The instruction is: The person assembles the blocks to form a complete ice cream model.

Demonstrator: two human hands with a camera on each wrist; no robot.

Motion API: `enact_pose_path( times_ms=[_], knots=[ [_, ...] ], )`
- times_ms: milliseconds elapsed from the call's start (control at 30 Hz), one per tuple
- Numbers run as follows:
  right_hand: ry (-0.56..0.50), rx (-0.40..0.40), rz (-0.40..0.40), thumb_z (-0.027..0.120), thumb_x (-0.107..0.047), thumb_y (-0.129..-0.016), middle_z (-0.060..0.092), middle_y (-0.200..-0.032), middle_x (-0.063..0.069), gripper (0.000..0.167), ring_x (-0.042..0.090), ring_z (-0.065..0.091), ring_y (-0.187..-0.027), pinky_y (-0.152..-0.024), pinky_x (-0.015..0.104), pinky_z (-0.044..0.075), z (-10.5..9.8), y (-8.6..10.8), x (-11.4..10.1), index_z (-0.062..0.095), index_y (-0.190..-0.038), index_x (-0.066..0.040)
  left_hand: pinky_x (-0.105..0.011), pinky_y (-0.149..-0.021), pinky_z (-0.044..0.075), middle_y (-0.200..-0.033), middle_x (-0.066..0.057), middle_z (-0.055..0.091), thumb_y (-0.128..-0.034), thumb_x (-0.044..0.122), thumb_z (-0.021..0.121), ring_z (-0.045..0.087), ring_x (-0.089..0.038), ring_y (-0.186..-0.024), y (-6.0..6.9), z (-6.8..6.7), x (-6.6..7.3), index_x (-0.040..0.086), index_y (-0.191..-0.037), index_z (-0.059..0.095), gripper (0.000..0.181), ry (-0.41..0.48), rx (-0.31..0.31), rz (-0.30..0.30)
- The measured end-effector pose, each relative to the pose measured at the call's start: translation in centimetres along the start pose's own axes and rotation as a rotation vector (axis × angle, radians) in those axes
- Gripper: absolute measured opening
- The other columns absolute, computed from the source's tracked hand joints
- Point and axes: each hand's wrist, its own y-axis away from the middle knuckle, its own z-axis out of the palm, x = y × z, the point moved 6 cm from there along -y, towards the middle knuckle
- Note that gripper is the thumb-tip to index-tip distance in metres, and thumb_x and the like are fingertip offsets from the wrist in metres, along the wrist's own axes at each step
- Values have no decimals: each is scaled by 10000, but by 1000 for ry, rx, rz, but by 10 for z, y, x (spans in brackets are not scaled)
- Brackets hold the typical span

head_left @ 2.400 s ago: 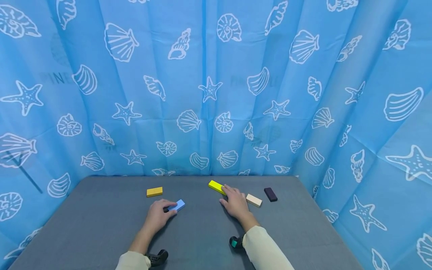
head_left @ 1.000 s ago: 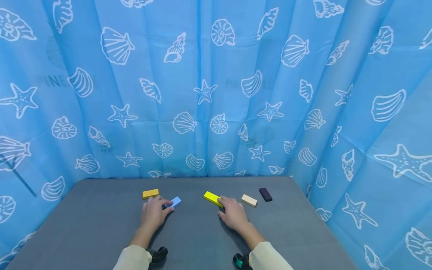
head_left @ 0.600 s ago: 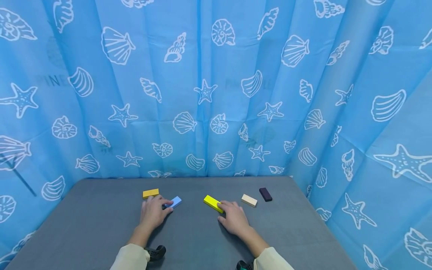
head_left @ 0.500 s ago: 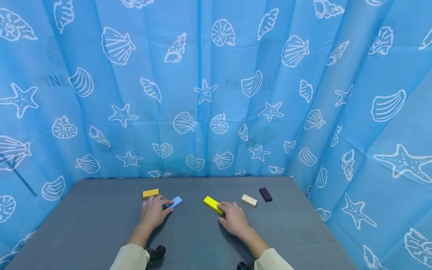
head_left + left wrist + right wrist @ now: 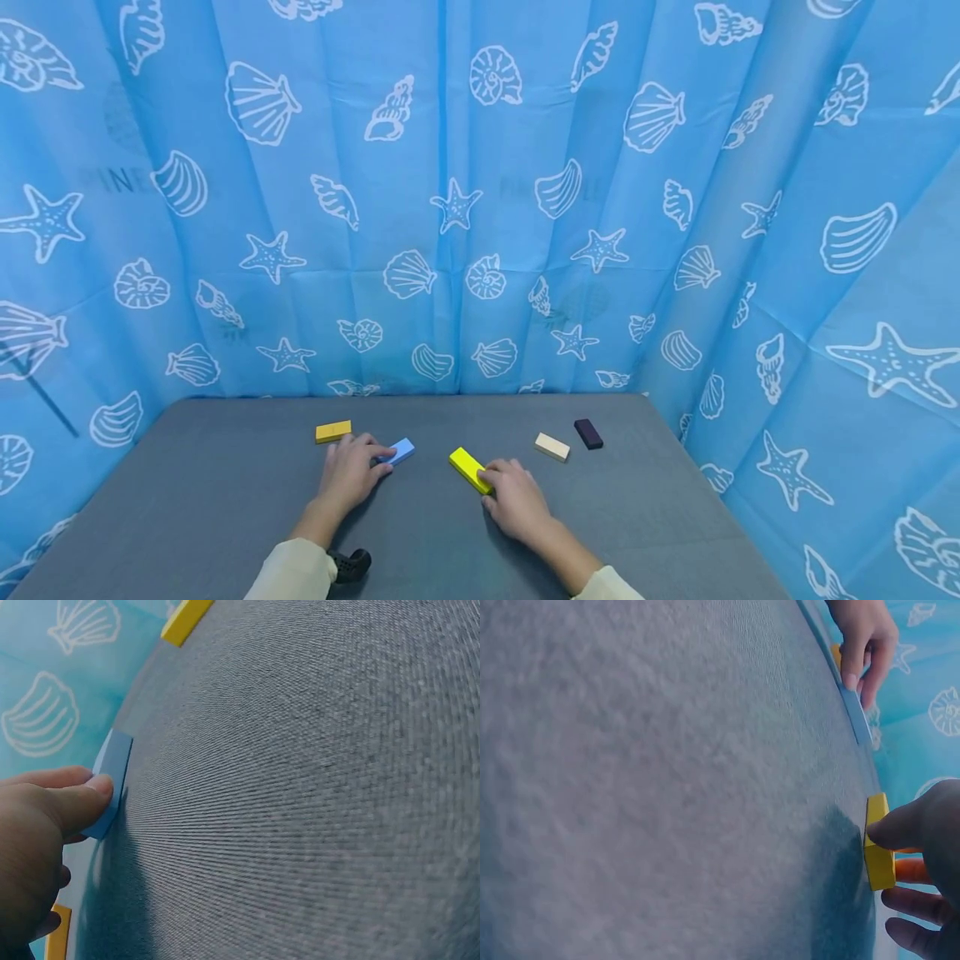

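Pinches, at block-width opening, blue block (image 5: 401, 452) with left hand (image 5: 349, 475) and bright yellow block (image 5: 466, 466) with right hand (image 5: 519, 500). Probably light, rigid, smooth; take hold across long sides.

The left hand (image 5: 348, 473) and, slightly nearer, the right hand (image 5: 519, 502) pinch with thumb (image 5: 81, 802) and fingers (image 5: 56, 778), forearms (image 5: 318, 522) slanting inward toward the far side.
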Motion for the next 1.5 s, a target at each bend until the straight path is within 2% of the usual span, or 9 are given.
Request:
enact_pose_path(
  times_ms=[167, 300, 667, 1000, 1500],
  knots=[
    [-5, -1, -2, 777, -254, -834, 652, -1046, 7, 328, 160, 551, -916, -766, 365, 478, -1, 1, -4, 737, -1120, -98, -357, -713, 336, -946, 65, 609, -820, 314, 785, 461, -176, -853, -2, 3, 4, 304, -1108, 754, 290, 14, -15, 18],
    [30, 20, -12, 800, -251, -807, 666, -973, -4, 291, 146, 548, -863, -733, 341, 474, -2, 2, -7, 760, -1058, -111, -360, -731, 347, -950, 73, 612, -823, 306, 782, 470, -175, -872, -2, 5, 7, 300, -1104, 756, 282, 17, -20, 39],
    [44, 74, -38, 830, -281, -768, 670, -934, -10, 283, 133, 540, -822, -685, 309, 466, -1, 11, -15, 771, -993, -121, -357, -739, 359, -962, 99, 619, -818, 309, 786, 470, -159, -879, -3, 9, 17, 332, -1083, 758, 268, 5, -17, 46],
    [83, 25, -11, 825, -381, -760, 619, -861, -58, 327, 88, 469, -751, -635, 267, 427, 5, 18, -23, 771, -978, -143, -352, -740, 355, -989, 112, 635, -822, 321, 781, 475, -159, -895, -1, 14, 28, 352, -1071, 758, 253, -5, -30, 53],
    [53, -40, -55, 800, -401, -784, 595, -816, -82, 325, 73, 440, -714, -625, 258, 412, 7, 27, -41, 769, -989, -151, -348, -751, 357, -1014, 115, 661, -795, 345, 801, 471, -142, -892, 2, 19, 41, 333, -1044, 769, 251, 42, -11, 77]
  ],
)
